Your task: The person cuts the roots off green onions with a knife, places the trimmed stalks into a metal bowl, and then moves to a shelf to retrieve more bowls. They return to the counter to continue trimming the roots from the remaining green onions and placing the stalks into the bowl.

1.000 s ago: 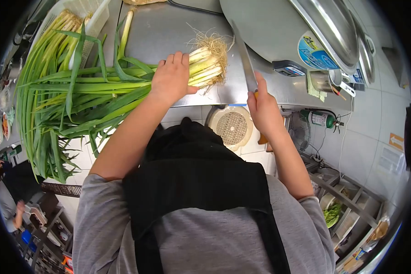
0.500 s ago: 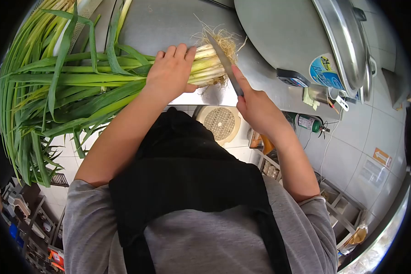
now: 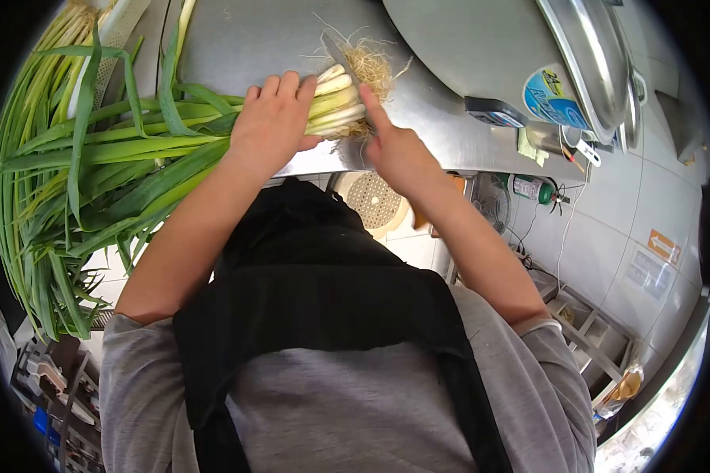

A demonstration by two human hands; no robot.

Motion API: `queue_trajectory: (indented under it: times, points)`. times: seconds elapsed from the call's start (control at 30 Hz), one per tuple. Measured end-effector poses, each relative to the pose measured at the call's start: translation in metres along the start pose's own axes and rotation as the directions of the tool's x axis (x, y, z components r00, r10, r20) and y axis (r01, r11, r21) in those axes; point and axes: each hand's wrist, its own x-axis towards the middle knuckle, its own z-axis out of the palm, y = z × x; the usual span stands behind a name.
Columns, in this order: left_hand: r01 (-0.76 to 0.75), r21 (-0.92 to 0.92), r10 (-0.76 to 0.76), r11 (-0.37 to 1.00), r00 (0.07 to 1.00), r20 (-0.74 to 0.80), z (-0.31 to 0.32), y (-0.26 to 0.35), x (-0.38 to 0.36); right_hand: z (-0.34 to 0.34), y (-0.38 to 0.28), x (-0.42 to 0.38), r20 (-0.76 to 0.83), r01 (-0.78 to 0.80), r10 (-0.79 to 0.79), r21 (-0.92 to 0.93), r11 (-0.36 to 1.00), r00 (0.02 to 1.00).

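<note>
While your left grip [image 3: 270, 118], fingers nearly together, is pressing down the leeks [image 3: 189, 142] on the desk [image 3: 268, 39], your right grip [image 3: 394, 150] is clasping the knife [image 3: 341, 57] nearer their roots [image 3: 368, 63], the blade lying across the leeks' sideways-running long axis.

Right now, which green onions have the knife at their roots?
The bunch under the left hand; the knife in the right hand crosses its root end. No blade is near the basketed stalks or the stray stalk.
</note>
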Motion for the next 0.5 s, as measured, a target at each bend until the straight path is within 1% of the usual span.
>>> queue_trajectory:
  times: [0.03,0.07,0.13,0.17,0.23,0.27,0.33,0.37,0.5]
  points:
    - [0.005,-0.006,-0.005,1.0,1.0,-0.011,0.001,0.0,-0.001,0.002,0.0,0.005,-0.067,0.048,-0.047,0.019,0.999,0.997]
    - [0.011,-0.007,-0.011,1.0,1.0,-0.025,0.001,-0.001,0.0,-0.002,0.003,0.002,-0.078,0.052,-0.05,0.021,0.998,0.996]
    - [0.015,0.004,-0.015,1.0,1.0,-0.01,0.001,0.001,0.0,-0.009,0.006,-0.018,0.042,0.006,-0.009,0.086,0.996,0.999]
    - [0.039,0.007,-0.039,0.999,0.999,0.001,0.001,0.001,0.001,-0.006,0.011,-0.027,0.038,0.004,-0.008,0.091,0.996,0.999]
    - [0.03,0.017,-0.03,0.999,1.0,0.006,0.002,-0.002,0.002,0.006,0.022,-0.039,0.068,-0.034,0.032,0.023,0.999,0.997]
    - [0.015,0.022,-0.016,1.0,1.0,0.013,0.003,-0.002,0.002,0.012,0.023,-0.036,0.07,-0.041,0.039,0.03,0.999,0.997]
    - [0.008,0.028,-0.008,1.0,1.0,0.027,0.002,-0.001,0.001,0.022,0.018,-0.017,-0.018,-0.004,0.005,0.076,0.997,1.0]
    - [0.007,0.038,-0.008,0.999,0.999,0.035,0.0,0.0,0.001,0.026,0.015,-0.007,-0.015,0.0,0.002,0.111,0.994,1.0]
    - [0.008,0.026,-0.009,1.0,1.0,0.02,0.0,0.0,0.001,0.024,0.012,0.009,-0.056,-0.015,0.024,0.146,0.989,0.998]
